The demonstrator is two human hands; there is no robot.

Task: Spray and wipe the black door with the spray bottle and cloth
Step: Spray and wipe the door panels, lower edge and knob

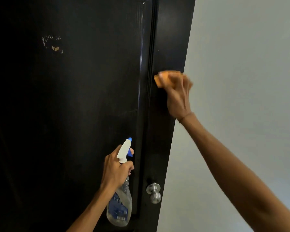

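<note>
- Presently the wiping stage was under way: the right hand (177, 94) pressed an orange cloth (159, 81) flat against the right-hand edge strip of the black door (82, 97), above the knob, fingers spread over the cloth and blurred
- The left hand (115, 169) gripped the neck of the spray bottle (120, 198), one finger curled at the blue trigger, nozzle pointed up toward the door; the bottle hung lower down, just beside the panel moulding
- Judged progress: a faint sheen ran along the vertical moulding, which suggested spray had reached that part; whether the wide left panel had been treated could not be told
- Judged remaining: the large panel, including a patch of pale flaked marks (53, 45) at upper left, and the lower door out of view
- Nearby: a metal door knob (154, 192) sat below the cloth on the same strip and would need wiping round; a plain pale wall (241, 64) stood to the right of the door edge
</note>
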